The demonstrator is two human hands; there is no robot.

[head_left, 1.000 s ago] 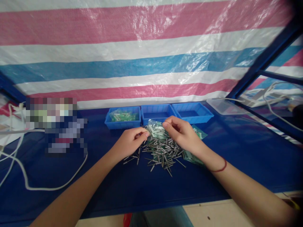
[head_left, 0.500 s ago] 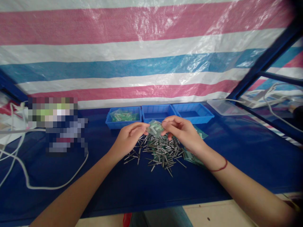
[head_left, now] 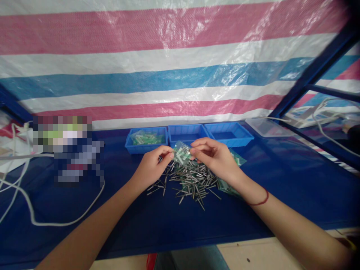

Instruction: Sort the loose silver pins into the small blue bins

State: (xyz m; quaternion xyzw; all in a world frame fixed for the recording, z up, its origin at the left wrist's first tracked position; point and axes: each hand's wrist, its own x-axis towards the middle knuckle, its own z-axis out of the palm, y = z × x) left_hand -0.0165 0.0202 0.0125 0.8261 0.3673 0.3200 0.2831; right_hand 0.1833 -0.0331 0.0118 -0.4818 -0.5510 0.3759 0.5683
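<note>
A small clear plastic bag (head_left: 182,153) with pale pieces in it is stretched between my two hands. My left hand (head_left: 152,165) pinches its left edge between thumb and fingers. At the opposite edge, my right hand (head_left: 215,155) grips the bag with thumb and forefinger. Below both hands spreads a loose pile of metal blind rivets (head_left: 197,182) on the dark blue table. Greenish plastic bags (head_left: 229,186) lie beside the pile, partly hidden by my right wrist.
Three blue bins stand in a row behind the hands; the left bin (head_left: 129,144) holds filled green-tinted bags. A clear plastic lid or tray (head_left: 267,128) lies at the back right. White cables (head_left: 62,224) run across the table's left side, near a blurred-out patch.
The small bag has shifted slightly left and turned, so its pale contents show more plainly. Both hands keep hold of it, the right fingers drawn a little closer together.
</note>
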